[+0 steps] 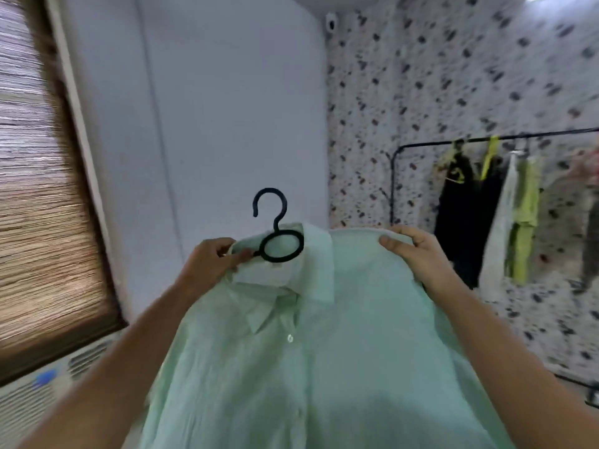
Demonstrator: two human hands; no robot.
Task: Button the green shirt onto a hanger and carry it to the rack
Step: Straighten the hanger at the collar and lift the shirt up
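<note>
**Green shirt held up on its hanger, rack off to my right**

My left hand (210,260) is closed on the pale mint-green cotton button-up shirt (324,351) at its left shoulder, thumb and fingers pinching the fabric together with the arm of the black plastic hanger (278,234) just beside the collar. My right hand (411,251) is clamped on the shirt's other shoulder, thumb on the front of the cloth and fingers curled over the top edge.

Between my 2 hands the shirt hangs in front of me, front side toward me, collar folded down. 1 small white button (290,338) shows on the placket below the collar. The hanger's round loop lies against the collar and its hook stands upright above it, free of anything.

Behind the shirt is a plain white wall. To my left a woven brown window blind (39,196) is blurred. To my right, well apart from the shirt, a black metal clothes rack (421,145) stands against the speckled wall, carrying black, white and yellow-green garments.
</note>
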